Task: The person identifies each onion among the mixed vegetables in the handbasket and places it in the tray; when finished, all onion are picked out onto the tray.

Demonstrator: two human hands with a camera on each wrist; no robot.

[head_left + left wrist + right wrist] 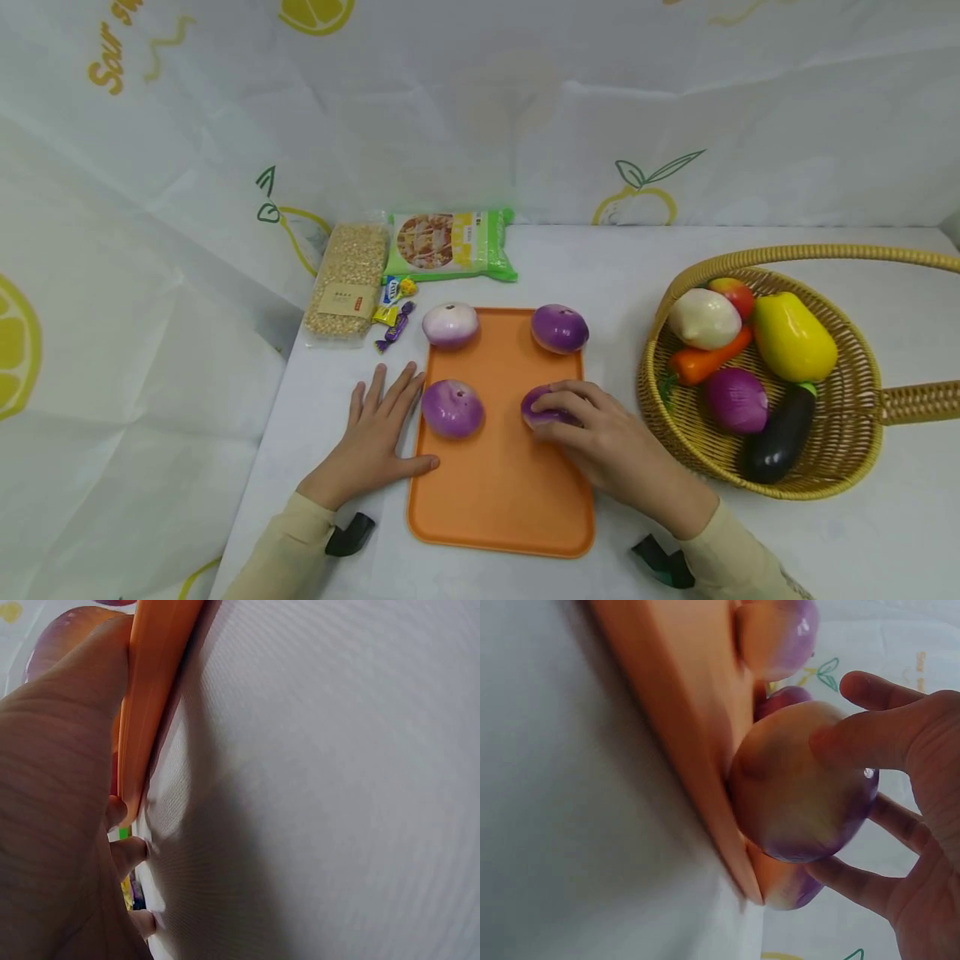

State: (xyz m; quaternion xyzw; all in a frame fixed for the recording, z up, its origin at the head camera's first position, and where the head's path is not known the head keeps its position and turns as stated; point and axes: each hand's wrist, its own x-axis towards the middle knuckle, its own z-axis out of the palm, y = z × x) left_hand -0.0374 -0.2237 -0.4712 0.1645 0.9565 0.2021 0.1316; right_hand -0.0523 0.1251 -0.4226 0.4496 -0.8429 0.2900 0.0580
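Four corners of an orange tray (502, 500) frame several smooth, round purple-and-white vegetables, which look like turnips or onions. My right hand (600, 437) grips the near-right vegetable (802, 784) between thumb and fingers; in the right wrist view it sits at the tray's edge. On the near left is another vegetable (452, 409), close to my left hand (378, 437). That hand lies with fingers spread on the table, its thumb over the tray's left rim (150, 697). A paler vegetable (450, 325) and a darker one (560, 328) sit at the tray's far corners.
A wicker basket (862, 417) with a tall handle stands at the right, holding assorted vegetables and fruit. Behind the tray lie a bag of beans or grains (352, 258), a green packet (450, 244) and small wrapped candies (396, 325). A printed cloth (480, 108) hangs behind.
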